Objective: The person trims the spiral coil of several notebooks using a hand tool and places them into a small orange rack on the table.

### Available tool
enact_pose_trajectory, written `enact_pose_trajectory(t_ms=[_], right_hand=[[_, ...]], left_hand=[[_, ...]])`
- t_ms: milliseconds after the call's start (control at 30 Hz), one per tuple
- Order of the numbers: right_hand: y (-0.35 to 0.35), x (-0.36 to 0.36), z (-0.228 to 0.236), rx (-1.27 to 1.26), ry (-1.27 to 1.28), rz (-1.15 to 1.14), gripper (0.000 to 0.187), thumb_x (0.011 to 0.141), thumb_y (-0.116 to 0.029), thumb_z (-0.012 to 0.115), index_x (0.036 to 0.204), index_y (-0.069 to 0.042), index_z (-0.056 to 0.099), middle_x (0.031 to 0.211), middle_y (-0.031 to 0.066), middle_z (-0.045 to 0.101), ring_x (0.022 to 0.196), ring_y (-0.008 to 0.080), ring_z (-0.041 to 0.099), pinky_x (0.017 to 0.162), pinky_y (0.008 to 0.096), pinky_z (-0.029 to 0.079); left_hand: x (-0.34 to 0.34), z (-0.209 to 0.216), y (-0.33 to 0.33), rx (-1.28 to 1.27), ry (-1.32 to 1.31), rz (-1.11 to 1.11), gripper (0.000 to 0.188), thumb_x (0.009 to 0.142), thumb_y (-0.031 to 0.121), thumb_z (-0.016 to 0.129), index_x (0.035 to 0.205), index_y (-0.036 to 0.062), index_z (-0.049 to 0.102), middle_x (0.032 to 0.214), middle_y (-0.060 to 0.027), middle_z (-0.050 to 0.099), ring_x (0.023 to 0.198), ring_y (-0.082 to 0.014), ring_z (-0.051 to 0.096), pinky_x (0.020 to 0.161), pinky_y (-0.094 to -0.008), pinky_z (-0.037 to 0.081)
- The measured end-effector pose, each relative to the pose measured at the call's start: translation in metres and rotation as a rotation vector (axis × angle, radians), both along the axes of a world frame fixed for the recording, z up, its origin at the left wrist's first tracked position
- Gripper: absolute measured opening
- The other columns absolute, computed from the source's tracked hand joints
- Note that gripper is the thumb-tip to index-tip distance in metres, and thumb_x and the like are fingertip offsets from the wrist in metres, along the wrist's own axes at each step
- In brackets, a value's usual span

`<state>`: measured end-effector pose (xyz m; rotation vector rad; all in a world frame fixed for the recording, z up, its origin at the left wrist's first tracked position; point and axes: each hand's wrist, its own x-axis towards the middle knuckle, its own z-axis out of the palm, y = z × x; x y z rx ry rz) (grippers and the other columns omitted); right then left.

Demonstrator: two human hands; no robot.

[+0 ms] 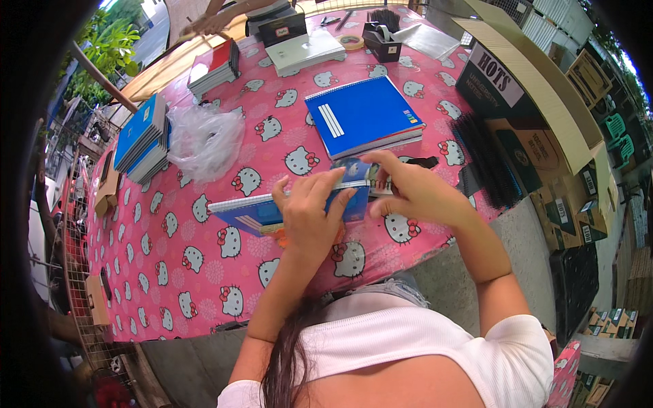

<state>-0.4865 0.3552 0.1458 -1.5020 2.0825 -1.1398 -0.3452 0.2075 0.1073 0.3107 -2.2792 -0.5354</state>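
Note:
A blue spiral notebook (248, 212) stands on its edge near the table's front, its white page edges uppermost. My left hand (309, 211) grips it from above, with fingers on the far side and thumb on the near side. My right hand (418, 190) is at the notebook's right end, fingers and thumb curled around the wire coil (382, 183). A printed blue cover (354, 168) shows between the two hands. Something orange (279, 235) lies partly hidden under the notebook. Just beyond my hands is a pile of blue notebooks (364, 115).
Left are stacked blue notebooks (141, 139) and a clear plastic bag (207, 139). Black binding coils (486, 160) and an open carton (493, 85) stand right. Farther back are red notebooks (214, 66), white sheets (306, 51), a black holder (382, 44) and another person's arm (218, 19).

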Motion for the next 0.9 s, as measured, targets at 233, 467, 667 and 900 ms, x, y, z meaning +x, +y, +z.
enact_pose_trajectory(t_ms=[233, 467, 667, 900], right_hand=[[0.002, 0.015, 0.004, 0.044, -0.029, -0.072, 0.023, 0.084, -0.014, 0.066, 0.104, -0.006, 0.058, 0.099, 0.0122, 0.060, 0.082, 0.0330, 0.063, 0.064, 0.0409, 0.049], [-0.003, 0.008, -0.015, -0.083, 0.228, -0.029, 0.024, 0.083, -0.014, 0.068, 0.104, -0.007, 0.060, 0.097, 0.0114, 0.059, 0.078, 0.0318, 0.062, 0.061, 0.0391, 0.049], [-0.006, 0.025, -0.012, -0.156, 0.359, -0.091, 0.023, 0.080, -0.011, 0.071, 0.100, -0.005, 0.062, 0.086, 0.0103, 0.059, 0.069, 0.0289, 0.062, 0.057, 0.0352, 0.048], [-0.011, 0.027, -0.013, -0.191, 0.432, -0.110, 0.017, 0.082, -0.012, 0.069, 0.094, -0.005, 0.060, 0.082, 0.0095, 0.058, 0.070, 0.0301, 0.062, 0.056, 0.0372, 0.047]], left_hand=[[0.009, 0.003, -0.003, -0.039, -0.077, 0.030, 0.017, 0.078, 0.026, 0.075, 0.085, 0.0110, 0.070, 0.081, -0.0002, 0.066, 0.084, -0.0184, 0.059, 0.094, -0.0404, 0.029], [0.011, 0.005, -0.002, 0.006, -0.115, 0.017, 0.019, 0.076, 0.024, 0.075, 0.088, 0.0108, 0.069, 0.086, -0.0021, 0.067, 0.088, -0.0210, 0.059, 0.096, -0.0437, 0.029], [0.014, 0.002, 0.000, -0.006, -0.070, 0.030, 0.019, 0.074, 0.022, 0.077, 0.087, 0.0111, 0.070, 0.085, -0.0013, 0.067, 0.088, -0.0200, 0.059, 0.096, -0.0440, 0.029], [0.013, 0.000, 0.004, -0.014, -0.038, 0.029, 0.019, 0.072, 0.019, 0.077, 0.088, 0.0113, 0.070, 0.086, -0.0007, 0.067, 0.088, -0.0182, 0.060, 0.097, -0.0445, 0.028]])
